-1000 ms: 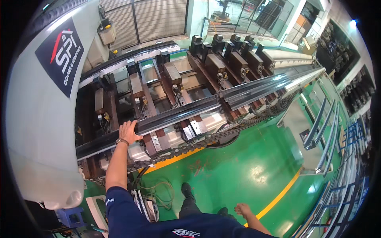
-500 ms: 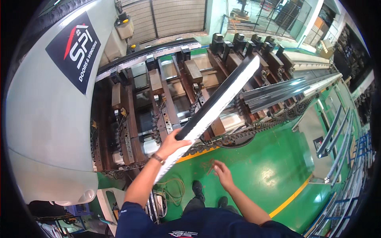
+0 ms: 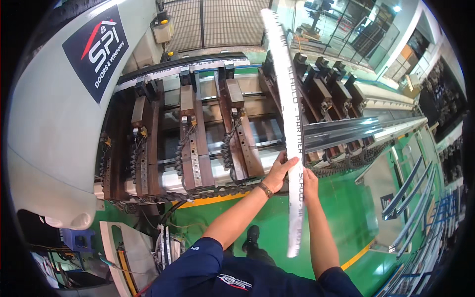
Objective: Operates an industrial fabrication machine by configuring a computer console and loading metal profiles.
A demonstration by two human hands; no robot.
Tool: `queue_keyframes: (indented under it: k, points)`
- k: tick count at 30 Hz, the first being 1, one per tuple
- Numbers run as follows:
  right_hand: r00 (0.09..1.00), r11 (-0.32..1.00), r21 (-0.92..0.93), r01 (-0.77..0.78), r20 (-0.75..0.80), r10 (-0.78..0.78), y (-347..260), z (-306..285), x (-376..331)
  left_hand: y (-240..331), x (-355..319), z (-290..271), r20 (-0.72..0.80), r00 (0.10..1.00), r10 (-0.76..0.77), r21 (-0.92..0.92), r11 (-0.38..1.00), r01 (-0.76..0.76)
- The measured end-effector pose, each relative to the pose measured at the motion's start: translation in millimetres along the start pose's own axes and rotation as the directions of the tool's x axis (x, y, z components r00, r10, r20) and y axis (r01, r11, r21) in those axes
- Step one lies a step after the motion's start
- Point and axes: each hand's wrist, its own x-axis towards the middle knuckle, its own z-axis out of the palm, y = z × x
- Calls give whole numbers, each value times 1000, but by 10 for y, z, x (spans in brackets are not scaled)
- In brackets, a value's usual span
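A long window-frame profile point(image 3: 292, 109), covered on this face with white printed protective film, stands almost vertical across the view, its near end over the floor. My left hand point(image 3: 278, 174) grips it from the left below its middle, the thumb lying across the white face. On the opposite edge, slightly lower, my right hand point(image 3: 309, 186) holds it too; some of those fingers are hidden behind it. Beyond both hands is a long machine bed with several brown clamp blocks point(image 3: 188, 101). Dark profiles point(image 3: 341, 131) lie side by side on the bed, right of the held one.
The large pale machine housing point(image 3: 54, 123) curves along the left. Black cable chain point(image 3: 366, 161) runs along the bed's front edge. Racks of long profiles point(image 3: 420, 198) stand at the right. A blue stool point(image 3: 78, 240) and a pale panel point(image 3: 116, 252) are at the lower left.
The profile has swung from a rightward slant to nearly vertical, and my left hand has moved right with it. My right hand has risen from beside the profile to take hold of it.
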Motion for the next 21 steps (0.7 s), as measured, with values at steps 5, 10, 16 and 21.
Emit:
queue_keyframes:
  k: [5,10,16,21]
  points:
    - [979,951,-237,199,-3,-206,-168,-865,87,-250,9,358,-3,998,-67,-53,996,67]
    - [871,612,-643,460,195,-450,-688,-923,268,574,123,19,-224,952,210,31,978,-208]
    - [642,243,-641,727,510,-573,-1124,-296,1229,2197,-153,-794,-492,761,423,160,903,-398]
    - [485,87,-537,839,665,-569,-1496,994,2181,2988,-173,-1655,-619,686,382,283,924,-259]
